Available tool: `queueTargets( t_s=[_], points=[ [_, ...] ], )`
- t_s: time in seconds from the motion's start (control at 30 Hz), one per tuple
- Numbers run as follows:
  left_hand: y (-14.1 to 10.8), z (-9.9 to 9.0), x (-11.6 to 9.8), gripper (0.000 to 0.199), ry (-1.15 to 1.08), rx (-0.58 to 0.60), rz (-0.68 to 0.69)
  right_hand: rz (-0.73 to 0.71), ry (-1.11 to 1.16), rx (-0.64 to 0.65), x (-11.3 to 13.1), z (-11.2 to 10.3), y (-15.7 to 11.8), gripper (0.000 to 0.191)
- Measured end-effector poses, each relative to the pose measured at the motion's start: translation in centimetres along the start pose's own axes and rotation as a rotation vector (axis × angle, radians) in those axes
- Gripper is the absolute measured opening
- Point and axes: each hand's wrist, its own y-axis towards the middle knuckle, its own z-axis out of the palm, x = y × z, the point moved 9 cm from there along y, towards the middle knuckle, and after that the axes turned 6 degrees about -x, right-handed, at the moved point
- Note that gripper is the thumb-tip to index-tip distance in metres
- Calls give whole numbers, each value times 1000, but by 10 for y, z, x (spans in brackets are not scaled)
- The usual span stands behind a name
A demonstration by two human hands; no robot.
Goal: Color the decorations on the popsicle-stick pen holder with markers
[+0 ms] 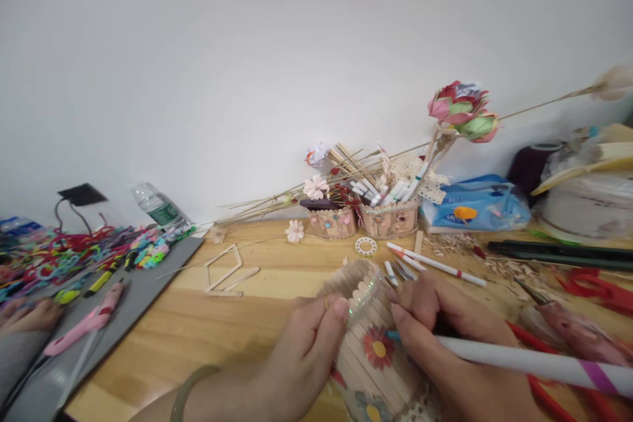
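Note:
My left hand (311, 343) grips the rim of a popsicle-stick basket (363, 349), thumb outside and fingers toward the inside. The basket is tilted, its opening toward the upper left, with a glittery trim along the rim. On its side sit a red flower with a yellow centre (378, 347) and a grey-blue flower (370, 407). My right hand (445, 336) is closed around a white marker (519, 356) with a purple band. The marker's blue tip is at the right edge of the red flower; whether it touches is unclear.
Behind stand two decorated stick baskets (390, 219), one full of markers. At right are a blue packet (475, 204), wood shavings, a pink hot glue gun (568, 323) and red-handled tool. Loose sticks (225, 277) lie left. Another person's hand (32, 320) is by colourful pipe cleaners (44, 264).

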Motion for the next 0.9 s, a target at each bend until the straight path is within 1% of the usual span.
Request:
queueTargets(
  t_s=[0.1, 0.2, 0.4, 0.5, 0.67, 0.77, 0.9],
  points=[
    [0, 1, 1, 49, -6, 2, -4, 18, 30, 27, -1, 6, 1, 29],
    [0, 2, 1, 49, -22, 16, 3, 23, 59, 27, 0, 8, 2, 31],
    [0, 0, 1, 50, -7, -3, 18, 53, 114, -15, -3, 1, 4, 27],
    [-1, 0, 1, 50, -3, -10, 16, 59, 159, -14, -7, 3, 4, 28],
    [0, 0, 1, 50, -1, 0, 10, 69, 129, 17, -10, 7, 2, 28],
    [1, -1, -1, 49, 7, 0, 23, 64, 111, 27, -7, 8, 2, 28],
    [1, -1, -3, 47, 18, 1, 30, 47, 162, -45, -5, 1, 4, 28]
  ],
)
